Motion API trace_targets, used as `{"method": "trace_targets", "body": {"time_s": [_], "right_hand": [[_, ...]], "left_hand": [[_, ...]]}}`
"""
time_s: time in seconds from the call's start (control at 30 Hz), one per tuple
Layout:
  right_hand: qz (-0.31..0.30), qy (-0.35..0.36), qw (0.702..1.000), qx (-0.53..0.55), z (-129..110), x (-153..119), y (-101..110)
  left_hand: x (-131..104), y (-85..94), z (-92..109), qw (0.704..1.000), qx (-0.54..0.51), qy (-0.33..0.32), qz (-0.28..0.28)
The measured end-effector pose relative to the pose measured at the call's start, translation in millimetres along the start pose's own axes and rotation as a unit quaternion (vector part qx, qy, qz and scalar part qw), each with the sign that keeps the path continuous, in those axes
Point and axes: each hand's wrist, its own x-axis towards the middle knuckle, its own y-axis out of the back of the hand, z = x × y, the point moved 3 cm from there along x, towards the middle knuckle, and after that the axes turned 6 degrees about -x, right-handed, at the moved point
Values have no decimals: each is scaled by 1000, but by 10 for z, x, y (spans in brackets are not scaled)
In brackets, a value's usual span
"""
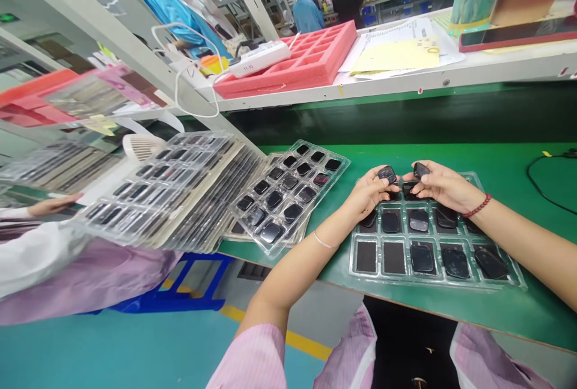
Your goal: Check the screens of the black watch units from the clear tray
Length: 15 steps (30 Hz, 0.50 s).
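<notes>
In the head view, two bare hands work above one clear plastic compartment tray (383,281) on the green tabletop (518,172). The left hand (367,195) has its fingertips pinched round one glossy black rounded-square piece (386,174); the right hand (446,186) grips one matching black piece (421,171) between thumb and fingers. These two pieces are near each other, raised over the tray's far side. The tray's nearest row has five compartments: the two leftmost show flat, dark, matte bottoms, while the other three bear glossy black pieces (422,258). The row behind also has five, all with dark contents; farther back, the hands hide too much to count. One thin pale bracelet (325,241) circles the left wrist, one dark red beaded bracelet (478,205) the right. Towards the left, a tilted clear plastic tray (345,164) bears fifteen black pieces (289,181), in five rows of three. Beyond it leans one thick stack of trays (198,196). On the white shelf (383,83) lies one red foam tray (311,58), divided into pockets.
</notes>
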Motion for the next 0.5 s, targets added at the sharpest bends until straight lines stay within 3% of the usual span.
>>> {"method": "trace_targets", "body": {"time_s": [0.17, 0.5], "right_hand": [[9, 76, 989, -127, 40, 8, -29], [12, 99, 966, -237, 20, -37, -123]], "left_hand": [[7, -21, -34, 987, 138, -82, -8], [18, -33, -103, 979, 178, -88, -35]]}}
